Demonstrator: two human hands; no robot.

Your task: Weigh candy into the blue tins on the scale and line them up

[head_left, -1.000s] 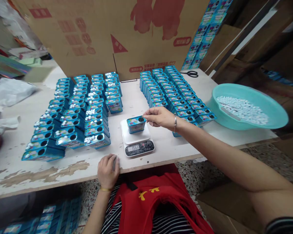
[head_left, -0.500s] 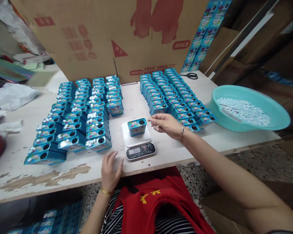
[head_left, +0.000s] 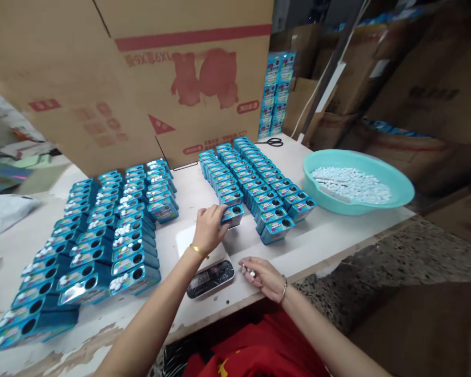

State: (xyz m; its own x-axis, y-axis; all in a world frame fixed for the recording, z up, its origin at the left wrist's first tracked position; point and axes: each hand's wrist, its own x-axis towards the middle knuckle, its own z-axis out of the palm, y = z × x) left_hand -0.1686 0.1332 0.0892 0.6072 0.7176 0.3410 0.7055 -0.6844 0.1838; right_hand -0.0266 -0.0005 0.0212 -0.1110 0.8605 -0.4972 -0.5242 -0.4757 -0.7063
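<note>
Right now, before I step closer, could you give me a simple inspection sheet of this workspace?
Surface: white table, finish worn near the front edge.
Job's things: rows of blue tins, a white scale, a turquoise basin of white pellets.
Clutter: scissors, a white plastic bag.
Grip: left hand on a blue tin beside the scale; right hand cupping a few pellets.
Cables: pale cord by a dark pole.
Surroundings: large carton behind, more boxes rightward.

Soft, moderate light covers the pale tabletop, cartons toward 2 o'clock sink into dimness, glare whitens 1 tin near 8 o'clock, and edges look stretched and blurry.
</note>
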